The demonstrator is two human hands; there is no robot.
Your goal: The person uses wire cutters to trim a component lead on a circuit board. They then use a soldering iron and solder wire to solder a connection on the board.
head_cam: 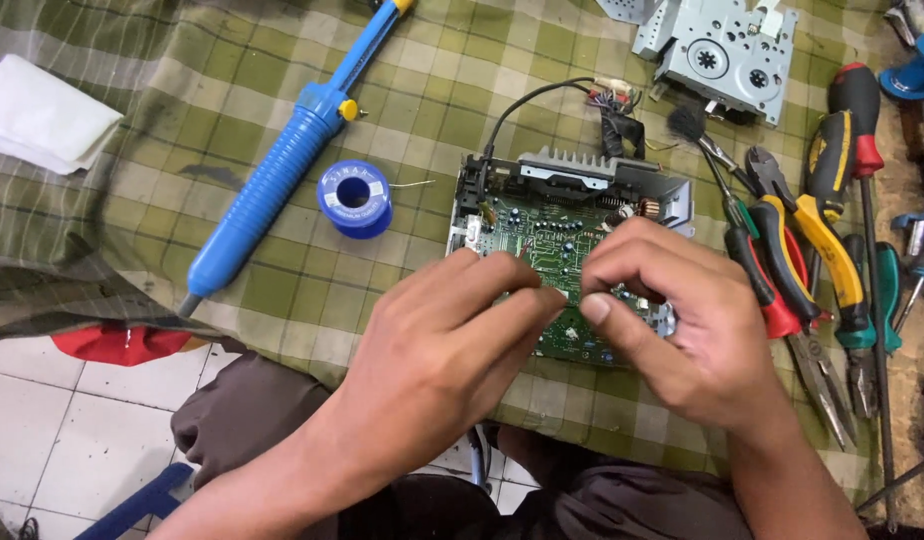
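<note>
Both hands sit nearest the lens, over the green circuit board point(542, 235). Left hand point(452, 350): grip pinched, fingertips curled together at the board's centre; can't tell if anything is between them. Right hand point(672, 320): grip also curled, thumb out toward the left fingertips, covering the board's right half; contents hidden.

Board sits in a grey metal chassis point(672, 200), roughly rectangular, long axis running away from the person, tilted slightly right. A finned heatsink point(572, 165) lies along the far edge, a black cable point(527, 100) exits from there, and a copper coil point(647, 208) is at the right. Surface is dense with small components and traces.

It all rests on a green plaid cloth point(232, 80) over the counter. Left of it: blue solder spool point(354, 198), then a blue plastic desoldering pump point(282, 170) lying diagonally. Right: red- and yellow-handled pliers point(792, 260), and screwdrivers point(862, 140). Far right: grey metal mechanism point(727, 50). Far left: white folded cloth point(42, 115).
</note>
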